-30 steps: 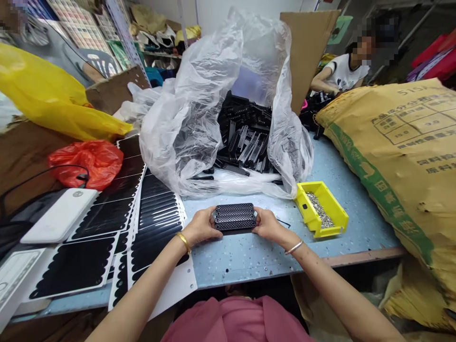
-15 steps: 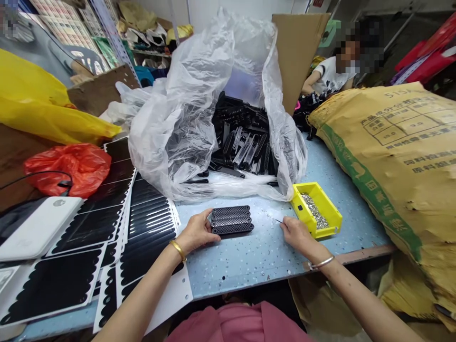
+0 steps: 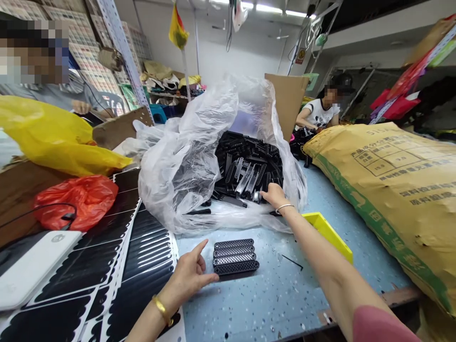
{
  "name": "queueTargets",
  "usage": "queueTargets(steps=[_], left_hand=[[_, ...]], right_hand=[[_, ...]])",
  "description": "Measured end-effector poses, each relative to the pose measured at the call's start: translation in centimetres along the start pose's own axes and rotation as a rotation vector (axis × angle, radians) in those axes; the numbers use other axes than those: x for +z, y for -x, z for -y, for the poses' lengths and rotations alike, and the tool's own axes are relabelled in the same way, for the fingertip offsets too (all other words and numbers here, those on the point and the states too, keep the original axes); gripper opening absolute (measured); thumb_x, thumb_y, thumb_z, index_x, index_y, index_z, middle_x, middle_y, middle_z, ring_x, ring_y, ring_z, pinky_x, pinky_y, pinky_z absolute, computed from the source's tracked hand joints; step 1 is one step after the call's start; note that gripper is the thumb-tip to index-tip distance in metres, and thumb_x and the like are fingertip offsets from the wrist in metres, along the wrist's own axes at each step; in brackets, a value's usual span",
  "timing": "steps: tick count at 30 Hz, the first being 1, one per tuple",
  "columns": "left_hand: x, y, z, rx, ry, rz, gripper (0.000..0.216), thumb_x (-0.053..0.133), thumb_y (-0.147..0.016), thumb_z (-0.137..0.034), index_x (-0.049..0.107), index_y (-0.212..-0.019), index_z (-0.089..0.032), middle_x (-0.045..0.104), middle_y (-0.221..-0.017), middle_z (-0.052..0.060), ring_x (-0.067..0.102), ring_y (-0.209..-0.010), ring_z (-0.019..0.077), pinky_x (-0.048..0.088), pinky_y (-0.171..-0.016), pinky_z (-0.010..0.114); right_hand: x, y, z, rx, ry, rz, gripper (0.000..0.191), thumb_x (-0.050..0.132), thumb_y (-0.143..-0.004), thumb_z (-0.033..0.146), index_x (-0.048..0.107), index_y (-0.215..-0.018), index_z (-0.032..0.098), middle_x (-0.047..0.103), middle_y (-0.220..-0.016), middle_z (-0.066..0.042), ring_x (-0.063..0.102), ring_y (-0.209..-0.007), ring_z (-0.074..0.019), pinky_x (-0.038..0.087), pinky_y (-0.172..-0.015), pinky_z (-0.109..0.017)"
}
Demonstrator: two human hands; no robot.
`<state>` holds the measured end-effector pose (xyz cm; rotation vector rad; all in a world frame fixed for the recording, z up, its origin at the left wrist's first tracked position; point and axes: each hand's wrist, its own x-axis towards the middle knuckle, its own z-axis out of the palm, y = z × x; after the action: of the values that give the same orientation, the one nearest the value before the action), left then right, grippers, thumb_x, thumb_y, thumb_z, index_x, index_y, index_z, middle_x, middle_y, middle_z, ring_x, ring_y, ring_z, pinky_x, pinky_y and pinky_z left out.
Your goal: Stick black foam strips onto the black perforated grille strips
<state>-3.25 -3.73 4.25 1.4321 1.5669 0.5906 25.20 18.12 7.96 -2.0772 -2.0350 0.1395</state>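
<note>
Several black perforated plastic strips (image 3: 235, 256) lie side by side in a small stack on the blue speckled table (image 3: 270, 294). My left hand (image 3: 191, 274) rests beside the stack's left end, index finger stretched out, holding nothing. My right hand (image 3: 274, 195) reaches forward into the open clear plastic bag (image 3: 192, 156), its fingers on the heap of loose black strips (image 3: 249, 164) inside. What the fingers hold, if anything, is hidden.
Sheets of black stickers (image 3: 117, 266) cover the table's left side, by a white box (image 3: 32, 266) and red bag (image 3: 71, 199). A yellow bin (image 3: 329, 235) sits behind my right arm. A big tan sack (image 3: 399, 190) fills the right. A seated person (image 3: 320, 114) works behind.
My right hand left the table near the yellow bin and reached up into the clear bag. My left hand let go of the strip stack. The view tilted upward.
</note>
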Motion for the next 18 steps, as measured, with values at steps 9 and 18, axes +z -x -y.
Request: queueTargets(steps=[9,18], left_hand=[[-0.6,0.2,-0.4,0.131,-0.005,-0.155,0.078,0.074,-0.06,-0.042,0.054,-0.132,-0.018,0.059,-0.064,-0.006,0.056,-0.051,0.0127,0.047,-0.055,0.026],[0.4,0.8,-6.4,0.121,0.619,-0.042,0.082,0.08,-0.062,-0.042,0.051,-0.131,-0.009,0.063,-0.068,0.001,0.064,-0.055,0.0155,0.045,-0.042,0.022]], right_hand=[[-0.1,0.1,-0.2,0.073,0.038,-0.02,0.023,0.066,-0.076,0.026,0.073,-0.084,0.006,0.072,-0.084,-0.019,0.069,-0.079,-0.0258,0.042,-0.061,-0.028],[-3.2,15.4,3.0,-0.742,0.024,-0.305,0.009,0.054,-0.077,0.021,0.061,-0.075,0.015,0.06,-0.073,-0.01,0.053,-0.069,-0.022,0.039,-0.062,-0.033]])
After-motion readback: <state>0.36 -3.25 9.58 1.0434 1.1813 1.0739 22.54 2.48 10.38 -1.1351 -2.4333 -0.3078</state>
